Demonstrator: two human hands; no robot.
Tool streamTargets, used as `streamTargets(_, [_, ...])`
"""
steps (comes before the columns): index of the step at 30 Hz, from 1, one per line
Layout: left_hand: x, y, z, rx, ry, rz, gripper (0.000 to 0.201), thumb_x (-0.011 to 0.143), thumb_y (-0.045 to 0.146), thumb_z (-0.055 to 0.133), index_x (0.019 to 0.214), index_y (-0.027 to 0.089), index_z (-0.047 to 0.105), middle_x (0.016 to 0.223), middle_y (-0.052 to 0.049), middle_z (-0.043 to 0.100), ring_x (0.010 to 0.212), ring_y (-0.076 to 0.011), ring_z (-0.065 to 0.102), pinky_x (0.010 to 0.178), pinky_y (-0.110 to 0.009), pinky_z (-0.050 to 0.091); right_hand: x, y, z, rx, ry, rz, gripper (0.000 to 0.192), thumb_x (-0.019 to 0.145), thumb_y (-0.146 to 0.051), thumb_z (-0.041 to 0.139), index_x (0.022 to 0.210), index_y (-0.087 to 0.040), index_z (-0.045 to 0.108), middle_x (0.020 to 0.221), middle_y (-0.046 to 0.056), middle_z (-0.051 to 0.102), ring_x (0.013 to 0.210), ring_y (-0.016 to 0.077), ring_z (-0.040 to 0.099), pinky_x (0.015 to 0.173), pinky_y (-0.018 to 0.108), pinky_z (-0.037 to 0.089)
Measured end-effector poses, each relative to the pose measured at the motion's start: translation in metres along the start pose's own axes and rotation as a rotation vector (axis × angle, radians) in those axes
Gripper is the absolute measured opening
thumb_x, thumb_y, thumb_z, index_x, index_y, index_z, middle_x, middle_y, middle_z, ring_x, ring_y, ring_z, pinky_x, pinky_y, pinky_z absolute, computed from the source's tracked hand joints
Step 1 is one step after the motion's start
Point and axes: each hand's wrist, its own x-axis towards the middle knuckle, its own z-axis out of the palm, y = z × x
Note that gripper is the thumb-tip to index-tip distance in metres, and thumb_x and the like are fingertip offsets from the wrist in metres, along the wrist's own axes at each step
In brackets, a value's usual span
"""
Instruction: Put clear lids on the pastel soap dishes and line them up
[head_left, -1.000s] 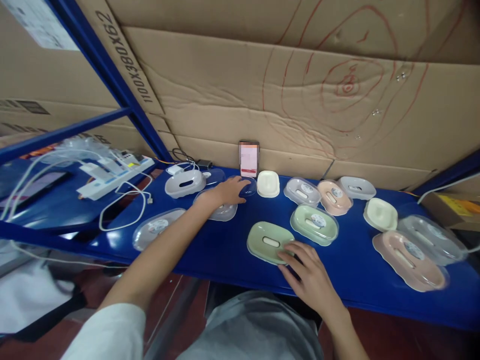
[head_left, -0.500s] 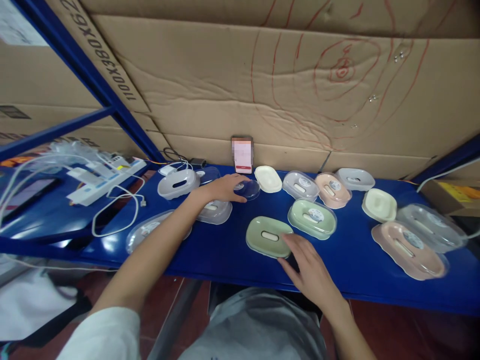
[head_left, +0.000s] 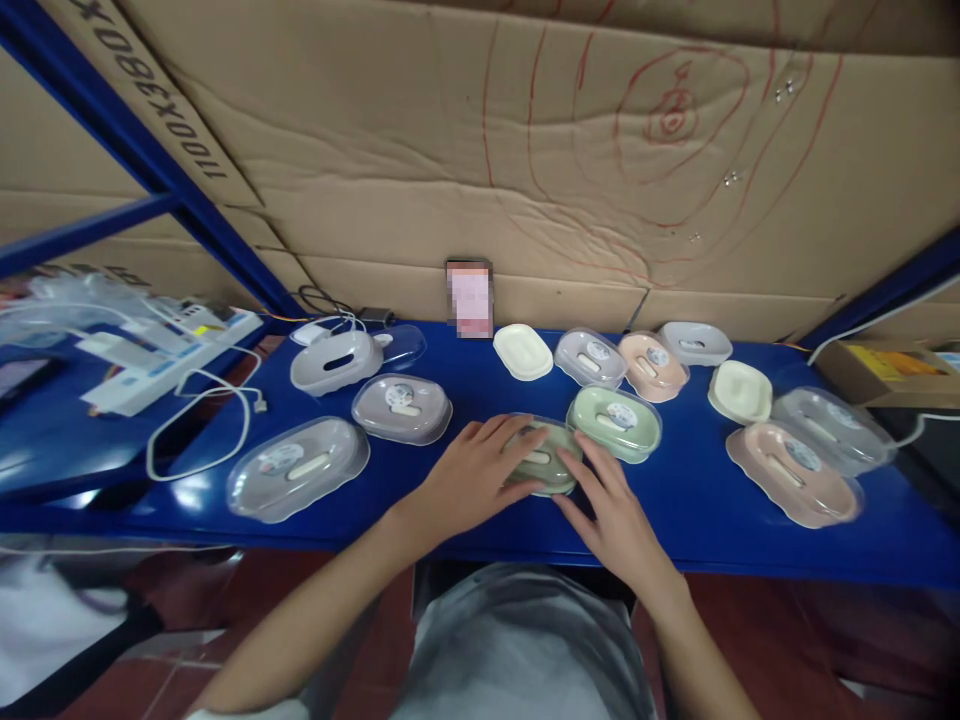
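Observation:
In front of me on the blue table lies a green soap dish (head_left: 556, 489) with a slot in its middle. A clear plastic lid (head_left: 553, 437) sits over it. My left hand (head_left: 469, 478) grips the lid from the left, fingers across its top and thumb along the near side. At the right end, my right hand (head_left: 616, 508) holds the dish between thumb and fingers; its fingertips touch the lid's edge. Whether the lid is fully seated cannot be made out. Just behind stands another lidded green soap dish (head_left: 615, 420) with a round label.
Lidded grey dishes (head_left: 403, 408) stand at left, lidded pink dishes (head_left: 795, 475) at right. Cream trays (head_left: 523, 352), a phone (head_left: 471, 300) and a loose clear lid (head_left: 405, 345) lie towards the back. A power strip (head_left: 172, 365) with cables is far left. Cardboard (head_left: 360, 180) walls the back.
My left hand has brought the clear lid from beside the phone down over the green soap dish. My right hand stays at the dish's right end. The view has shifted slightly.

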Motion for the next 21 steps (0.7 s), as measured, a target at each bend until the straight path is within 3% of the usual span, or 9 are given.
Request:
streamTargets(2, [-0.008,-0.001,0.01,0.019,0.053,0.018,0.057,0.11,0.054,0.057,0.157,0.022,0.053,0.164,-0.016,0.055,0.148,-0.0346,0.056,0.113,-0.053,0.054,0.001,0.001,0.0,0.009,0.001,-0.008,0.068,0.108,-0.028,0.062,0.17,-0.036,0.035,0.168,0.012,0.048,0.158,0.0334,0.046,0.123,0.059,0.052])
streamTargets(6, [-0.024,-0.001,0.035,0.072,0.141,0.036,0.061,0.113,0.042,0.054,0.168,0.02,0.038,0.176,-0.017,0.039,0.164,-0.034,0.037,0.126,-0.055,0.044,0.0,0.004,0.001,-0.001,0.027,-0.035,0.063,0.109,-0.026,0.061,0.168,-0.035,0.041,0.165,0.012,0.051,0.155,0.0327,0.049,0.122,0.058,0.053])
streamTargets(9, [-0.031,0.002,0.048,0.085,0.173,0.026,0.06,0.114,0.032,0.052,0.171,0.021,0.035,0.177,-0.014,0.038,0.167,-0.0326,0.031,0.13,-0.054,0.041,0.0,0.004,0.002,-0.002,0.033,-0.051,0.059,0.109,-0.021,0.059,0.165,-0.035,0.047,0.162,0.012,0.054,0.153,0.0322,0.052,0.121,0.057,0.054])
streamTargets(15, [-0.026,-0.004,0.038,-0.003,0.134,0.035,0.06,0.114,0.036,0.051,0.171,0.025,0.035,0.176,-0.014,0.04,0.165,-0.0326,0.036,0.124,-0.053,0.048,0.001,0.003,0.001,0.025,0.039,0.001,0.057,0.109,-0.026,0.059,0.165,-0.036,0.047,0.163,0.011,0.054,0.153,0.0329,0.053,0.12,0.056,0.055])
streamTargets(21, [-0.017,-0.009,0.033,-0.037,0.117,0.069,0.061,0.115,0.036,0.048,0.173,0.028,0.031,0.177,-0.012,0.038,0.167,-0.0305,0.03,0.131,-0.053,0.04,0.0,0.003,0.002,-0.001,0.066,0.033,0.058,0.109,-0.028,0.061,0.165,-0.036,0.047,0.162,0.011,0.056,0.15,0.0323,0.056,0.119,0.054,0.056])
